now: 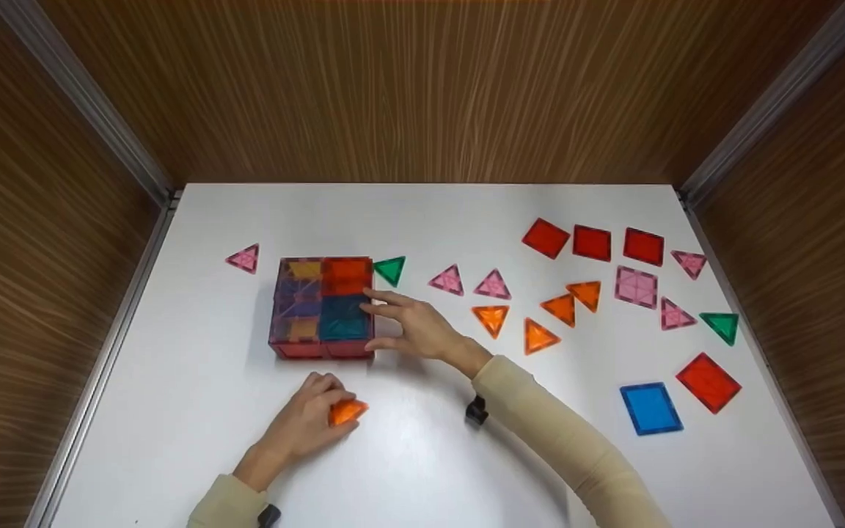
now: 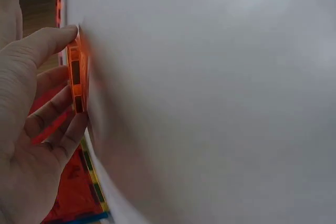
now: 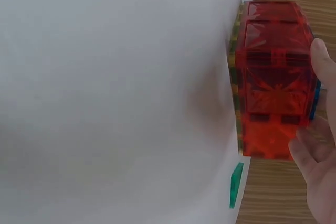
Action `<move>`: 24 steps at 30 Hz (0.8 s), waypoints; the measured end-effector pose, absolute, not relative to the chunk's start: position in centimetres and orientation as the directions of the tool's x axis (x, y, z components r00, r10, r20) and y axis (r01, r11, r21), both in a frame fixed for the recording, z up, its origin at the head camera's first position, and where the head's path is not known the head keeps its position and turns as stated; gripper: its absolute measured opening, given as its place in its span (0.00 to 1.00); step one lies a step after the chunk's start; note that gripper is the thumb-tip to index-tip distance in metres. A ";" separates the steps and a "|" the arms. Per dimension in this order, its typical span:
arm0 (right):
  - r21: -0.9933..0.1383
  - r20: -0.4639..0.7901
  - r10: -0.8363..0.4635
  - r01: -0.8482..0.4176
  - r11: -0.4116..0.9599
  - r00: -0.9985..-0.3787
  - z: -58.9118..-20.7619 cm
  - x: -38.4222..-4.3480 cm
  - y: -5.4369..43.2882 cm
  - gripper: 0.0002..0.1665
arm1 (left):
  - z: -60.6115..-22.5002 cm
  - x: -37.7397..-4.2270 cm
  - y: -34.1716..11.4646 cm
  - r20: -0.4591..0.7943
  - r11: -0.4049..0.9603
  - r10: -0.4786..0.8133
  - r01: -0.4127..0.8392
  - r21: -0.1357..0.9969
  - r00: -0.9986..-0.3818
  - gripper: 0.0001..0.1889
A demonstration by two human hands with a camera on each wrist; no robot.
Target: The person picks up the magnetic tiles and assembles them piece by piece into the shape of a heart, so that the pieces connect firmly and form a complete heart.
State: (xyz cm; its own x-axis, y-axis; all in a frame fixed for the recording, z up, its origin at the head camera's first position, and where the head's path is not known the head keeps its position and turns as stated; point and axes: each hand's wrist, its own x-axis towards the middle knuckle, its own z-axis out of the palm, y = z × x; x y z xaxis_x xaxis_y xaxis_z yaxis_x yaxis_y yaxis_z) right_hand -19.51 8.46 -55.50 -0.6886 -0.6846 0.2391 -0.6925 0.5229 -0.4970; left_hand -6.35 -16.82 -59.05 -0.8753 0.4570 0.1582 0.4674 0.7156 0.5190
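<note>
A low box of translucent magnetic tiles (image 1: 346, 277) stands left of the middle, with red walls and a top of red, teal, purple and yellowish squares. My right hand (image 1: 424, 328) rests against its right side, fingers spread along the upper edge and thumb near the front corner. In the right wrist view the box's red wall (image 3: 275, 77) lies beside those fingers. In front of the box, my left hand (image 1: 309, 418) pinches an orange triangular magnetic tile (image 1: 347, 411) between thumb and fingers. The left wrist view shows this orange tile (image 2: 76, 72) edge-on.
A green triangle (image 1: 392, 270) lies close to the box's back right corner. One pink triangle (image 1: 244, 258) is to its left. Several pink and orange triangles, red squares (image 1: 591, 242), a pink square (image 1: 636, 287) and a blue square (image 1: 651, 408) spread over the table's right side.
</note>
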 end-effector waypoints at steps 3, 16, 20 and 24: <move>-0.518 0.244 -0.665 -0.675 0.526 -0.706 -55.9 -19.9 10.3 0.37 | -58.9 -7.0 -15.4 0.155 0.693 0.500 0.501 0.519 -0.852 0.15; -0.473 0.124 -0.496 -0.490 0.732 -0.860 -57.2 -24.6 17.3 0.29 | -58.2 -9.8 -9.7 0.091 0.607 0.683 0.632 0.482 -0.725 0.15; -0.417 0.046 -0.532 -0.501 0.759 -0.845 -57.1 -25.7 15.1 0.34 | -58.4 -9.9 -9.4 0.095 0.591 0.697 0.645 0.484 -0.710 0.16; -0.383 -0.015 -0.532 -0.487 0.785 -0.846 -57.0 -26.9 12.5 0.39 | -58.4 -9.5 -9.3 0.077 0.592 0.695 0.629 0.504 -0.715 0.18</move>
State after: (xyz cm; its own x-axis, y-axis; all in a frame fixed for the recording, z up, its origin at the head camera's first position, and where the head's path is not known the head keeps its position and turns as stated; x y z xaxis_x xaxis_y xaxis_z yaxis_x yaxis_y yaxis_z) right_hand -26.88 12.46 -57.01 -0.8464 -0.5323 -0.0150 -0.4868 0.7848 -0.3835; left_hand -9.51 -9.31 -58.36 -0.7152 0.6947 0.0768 0.6290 0.5917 0.5043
